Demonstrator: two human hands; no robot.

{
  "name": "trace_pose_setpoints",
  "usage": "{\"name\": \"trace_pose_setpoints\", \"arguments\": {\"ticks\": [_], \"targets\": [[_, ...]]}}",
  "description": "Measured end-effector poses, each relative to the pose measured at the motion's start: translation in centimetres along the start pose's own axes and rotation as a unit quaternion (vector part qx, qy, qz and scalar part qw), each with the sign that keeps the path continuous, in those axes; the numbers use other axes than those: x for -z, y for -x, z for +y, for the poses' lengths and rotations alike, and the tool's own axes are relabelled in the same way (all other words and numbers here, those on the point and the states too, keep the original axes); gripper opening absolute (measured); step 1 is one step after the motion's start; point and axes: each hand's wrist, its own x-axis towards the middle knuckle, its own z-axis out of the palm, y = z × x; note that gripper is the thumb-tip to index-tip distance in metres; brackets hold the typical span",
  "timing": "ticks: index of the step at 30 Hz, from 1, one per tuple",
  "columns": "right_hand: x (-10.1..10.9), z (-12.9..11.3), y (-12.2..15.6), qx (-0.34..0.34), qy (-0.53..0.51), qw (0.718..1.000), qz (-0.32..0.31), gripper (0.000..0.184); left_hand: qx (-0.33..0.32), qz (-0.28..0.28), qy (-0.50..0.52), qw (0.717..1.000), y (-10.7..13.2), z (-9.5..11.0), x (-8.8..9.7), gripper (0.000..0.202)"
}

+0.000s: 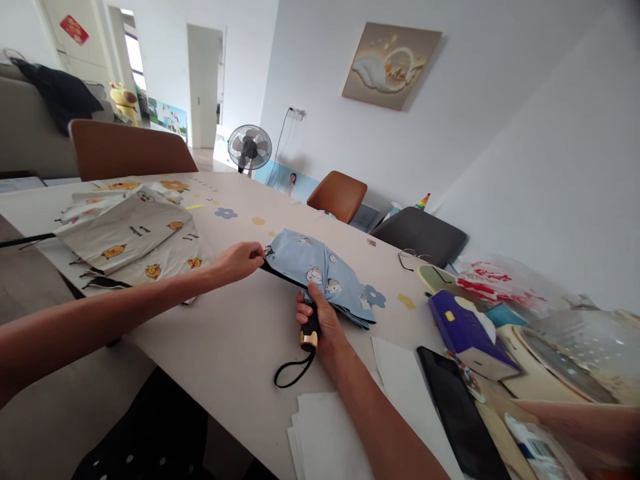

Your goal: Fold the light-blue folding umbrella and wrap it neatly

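A folded light-blue umbrella (325, 267) with white cartoon prints is held low over the table. My right hand (323, 320) is wrapped round its black handle, which has a gold band and a black wrist strap (295, 373) hanging from it. At the left edge of the blue fabric, my left hand (243, 259) is closed in a pinch on the umbrella's canopy. Left of that hand a cream umbrella (135, 233) with yellow cartoon animals lies loosely collapsed on the table, its black shaft pointing left.
On the white table (240, 340) lie paper sheets (325, 433), a black tablet-like slab (460, 407), a purple tissue box (467, 330), eyeglasses (415, 257) and plastic bags (515, 283). Brown chairs (133, 150) stand along the far side. Another person's forearm (590, 423) reaches in at right.
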Motion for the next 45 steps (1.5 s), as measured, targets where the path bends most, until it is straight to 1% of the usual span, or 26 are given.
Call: {"name": "trace_pose_setpoints", "arguments": {"ticks": [2,4,7,9,14,18,22,23,25,27,30,32,34,36,38,39,40,41,42,44,45], "targets": [[-0.1,-0.1,0.1,-0.006,-0.001,1.000,0.010,0.028,0.007,-0.013,0.041,0.999,0.2,-0.5,-0.1,0.015],[-0.3,-0.1,0.2,-0.011,-0.001,1.000,0.023,0.031,0.027,-0.030,0.097,0.994,0.2,-0.8,0.0,0.015],[-0.5,-0.1,0.2,-0.006,-0.003,0.999,0.039,0.034,0.076,-0.060,0.190,0.977,-0.1,-0.9,0.0,0.016],[-0.7,-0.1,0.2,0.001,-0.006,0.999,0.048,0.036,0.094,-0.067,0.227,0.967,-0.3,-1.0,0.0,0.016],[-0.7,0.0,0.2,-0.003,0.001,0.998,0.056,0.038,0.065,-0.038,0.223,0.972,-0.2,-1.2,0.2,0.015],[-0.8,0.0,0.2,-0.003,-0.005,0.998,0.067,0.038,0.087,-0.054,0.282,0.954,-0.1,-1.0,0.7,0.013],[-0.7,0.0,0.2,-0.012,0.007,0.998,0.066,0.036,0.079,-0.042,0.309,0.947,-0.1,-0.9,0.9,0.014],[-0.7,0.0,0.3,-0.014,0.012,0.998,0.066,0.036,0.087,-0.052,0.321,0.942,0.0,-1.0,0.9,0.014],[-0.7,0.0,0.3,-0.019,0.021,0.998,0.064,0.036,0.115,-0.082,0.358,0.923,0.1,-1.2,0.7,0.014],[-0.7,-0.1,0.4,-0.025,0.029,0.997,0.060,0.035,0.137,-0.100,0.383,0.908,0.2,-1.5,0.5,0.015],[-0.7,-0.1,0.4,-0.028,0.031,0.997,0.070,0.032,0.133,-0.110,0.388,0.905,0.3,-1.8,0.4,0.018],[-0.8,0.1,0.4,-0.014,0.023,0.996,0.081,0.029,0.133,-0.133,0.392,0.900,0.3,-2.0,0.5,0.022],[-0.7,0.3,0.3,0.006,0.019,0.996,0.085,0.026,0.147,-0.168,0.408,0.885,0.2,-2.2,0.6,0.026],[-0.6,0.5,0.1,0.018,0.023,0.996,0.085,0.024,0.169,-0.192,0.436,0.863,0.0,-2.5,0.8,0.028],[-0.5,0.6,0.0,0.026,0.032,0.996,0.080,0.023,0.184,-0.197,0.464,0.844,-0.2,-2.7,0.8,0.029],[-0.5,0.7,0.0,0.030,0.036,0.996,0.079,0.023,0.187,-0.190,0.471,0.841,-0.3,-2.7,0.8,0.028],[-0.5,0.7,0.1,0.034,0.041,0.996,0.078,0.023,0.186,-0.175,0.467,0.847,-0.3,-2.6,0.8,0.027],[-0.6,0.8,0.2,0.035,0.049,0.995,0.080,0.024,0.180,-0.147,0.448,0.863,-0.3,-2.4,0.9,0.026],[-0.7,0.8,0.3,0.037,0.058,0.994,0.085,0.024,0.169,-0.106,0.413,0.889,-0.3,-2.1,0.9,0.026],[-0.9,0.9,0.6,0.044,0.078,0.991,0.097,0.025,0.132,-0.005,0.311,0.941,0.0,-1.2,0.8,0.024],[-1.0,1.0,0.7,0.047,0.089,0.990,0.102,0.025,0.106,0.033,0.262,0.959,0.2,-0.5,0.6,0.023]]}}
